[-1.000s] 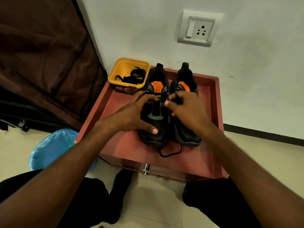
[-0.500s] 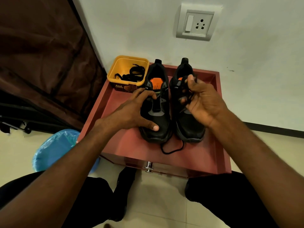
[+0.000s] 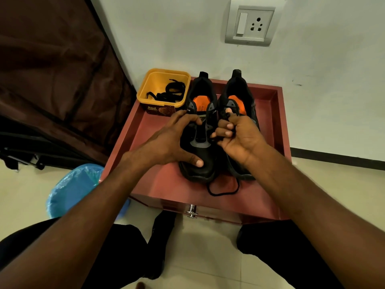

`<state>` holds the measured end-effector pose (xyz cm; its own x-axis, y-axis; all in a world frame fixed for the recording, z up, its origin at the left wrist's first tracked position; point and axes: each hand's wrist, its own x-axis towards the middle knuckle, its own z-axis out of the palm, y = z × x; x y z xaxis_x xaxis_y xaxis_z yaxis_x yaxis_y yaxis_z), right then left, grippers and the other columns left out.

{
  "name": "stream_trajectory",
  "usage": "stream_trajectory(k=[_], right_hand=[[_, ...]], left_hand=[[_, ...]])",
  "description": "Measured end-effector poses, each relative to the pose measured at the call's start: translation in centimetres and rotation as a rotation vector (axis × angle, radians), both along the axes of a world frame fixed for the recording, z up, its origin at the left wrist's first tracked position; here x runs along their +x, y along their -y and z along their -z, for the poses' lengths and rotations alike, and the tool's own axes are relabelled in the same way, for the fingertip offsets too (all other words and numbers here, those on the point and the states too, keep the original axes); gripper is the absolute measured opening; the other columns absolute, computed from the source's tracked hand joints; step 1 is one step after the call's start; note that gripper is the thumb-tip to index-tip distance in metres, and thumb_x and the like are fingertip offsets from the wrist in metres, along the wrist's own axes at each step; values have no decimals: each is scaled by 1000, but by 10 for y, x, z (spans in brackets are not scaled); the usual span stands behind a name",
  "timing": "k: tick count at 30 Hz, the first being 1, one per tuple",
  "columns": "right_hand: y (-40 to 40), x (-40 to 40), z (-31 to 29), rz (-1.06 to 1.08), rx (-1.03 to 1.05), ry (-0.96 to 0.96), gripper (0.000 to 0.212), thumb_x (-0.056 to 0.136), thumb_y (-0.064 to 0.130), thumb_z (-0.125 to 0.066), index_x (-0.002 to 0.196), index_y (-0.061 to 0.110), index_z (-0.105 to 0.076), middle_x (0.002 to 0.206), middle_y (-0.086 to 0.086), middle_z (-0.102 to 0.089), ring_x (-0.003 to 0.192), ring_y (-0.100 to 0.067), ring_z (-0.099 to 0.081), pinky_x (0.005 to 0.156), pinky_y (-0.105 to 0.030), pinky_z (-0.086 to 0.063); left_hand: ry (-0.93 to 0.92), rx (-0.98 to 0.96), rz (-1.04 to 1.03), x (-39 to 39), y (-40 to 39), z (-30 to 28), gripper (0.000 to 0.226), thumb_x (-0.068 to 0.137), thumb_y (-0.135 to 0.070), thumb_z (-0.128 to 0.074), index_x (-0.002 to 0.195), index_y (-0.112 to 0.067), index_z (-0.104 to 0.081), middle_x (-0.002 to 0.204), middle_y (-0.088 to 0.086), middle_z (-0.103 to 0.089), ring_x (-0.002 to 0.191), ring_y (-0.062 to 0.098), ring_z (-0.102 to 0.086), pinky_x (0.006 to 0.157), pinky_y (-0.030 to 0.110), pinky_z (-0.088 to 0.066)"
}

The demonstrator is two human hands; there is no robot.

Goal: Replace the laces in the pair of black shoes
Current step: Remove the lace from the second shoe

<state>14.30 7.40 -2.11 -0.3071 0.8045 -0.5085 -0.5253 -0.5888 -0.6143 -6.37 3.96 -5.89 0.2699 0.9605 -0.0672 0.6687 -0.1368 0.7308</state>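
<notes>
- Left shoe (image 3: 200, 130): black upper, grey panels along the lacing area, orange insole.
- Right shoe (image 3: 239, 97): black, grey trim, orange insole.
- Loose lace (image 3: 224, 189) in front of the toes: black.
- Tub (image 3: 153, 82): yellow inside and at the rim; brown label band with pale lettering on its near side.
- Laces in the tub (image 3: 169, 90): black.
- Surface (image 3: 166, 184): reddish-pink, plain, with a raised rim of the same colour; silver knob (image 3: 192, 211) on its front.
- Bag (image 3: 77, 188): translucent blue.
- Wall (image 3: 166, 28): off-white, with a dark skirting stripe.
- Socket plate (image 3: 251, 22): white on light grey.
- Floor (image 3: 208, 257): cream tiles.
- Curtain (image 3: 52, 59): dark brown.
- Trousers (image 3: 116, 257): black.
</notes>
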Motion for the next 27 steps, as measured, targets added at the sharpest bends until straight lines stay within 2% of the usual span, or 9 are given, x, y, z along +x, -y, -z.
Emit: stream_trajectory(k=[6,10,13,15,17,21,23,25,27], right_hand=[[-12,-5,-12,120,-27,-352,26,95,0,-34,77,18,-39,49,6,-30,33,-7,-24,35,-21,-27],[-21,9,-28,89,46,-405,30,108,9,-26,83,14,-42,55,5,-34,36,-6,-26,38,-20,-27],[-19,17,-31,62,29,-507,28,108,12,-24,88,13,-42,60,3,-35,40,-7,-29,41,-23,-32],[-17,18,-32,13,24,-596,27,109,13,-24,89,11,-43,64,0,-37,43,-11,-33,43,-26,-36],[-14,20,-42,-43,26,-693,21,107,11,-31,90,10,-44,68,-5,-39,48,-18,-39,48,-29,-38],[-7,31,-70,-18,74,-693,9,101,6,-40,95,6,-48,75,-8,-40,60,-23,-41,60,-30,-39],[-6,38,-77,5,86,-703,14,103,8,-38,96,5,-50,76,-7,-40,65,-19,-41,65,-30,-40],[-7,46,-79,20,158,-623,19,106,12,-37,94,6,-51,76,-5,-44,67,-17,-47,70,-31,-43],[-8,54,-78,-1,294,-260,20,109,16,-39,100,10,-56,77,-3,-54,72,-17,-58,77,-35,-45]], left_hand=[[-19,-7,-7,1,2,-4,107,48,-62,-96,139,-47,-41,152,-21,-23,138,15,-40,97,48,-57],[-74,-28,-13,4,6,-12,108,57,-56,-95,147,-42,-39,159,-14,-17,138,7,-29,107,38,-46],[-259,195,-100,19,8,-24,102,58,-79,-78,147,-37,-47,149,-6,-28,130,17,-35,102,41,-46],[-176,260,-128,35,6,-32,95,62,-83,-72,142,-33,-56,135,-8,-39,122,15,-41,99,37,-47],[-2,129,-55,54,6,-39,75,72,-67,-80,136,-34,-61,131,-8,-46,120,11,-49,100,36,-51],[-82,-20,76,83,13,-35,19,90,-42,-76,108,-37,-75,111,-8,-60,103,7,-61,90,39,-56],[-79,-34,46,86,14,-37,9,98,-31,-68,97,-31,-77,99,-13,-69,93,1,-65,87,35,-57],[85,-79,-73,80,10,-46,18,103,-25,-60,94,-21,-75,85,-9,-71,74,-1,-64,73,25,-54],[496,-168,-244,71,7,-65,23,107,-22,-54,100,-11,-73,77,4,-65,65,14,-61,62,26,-51]])
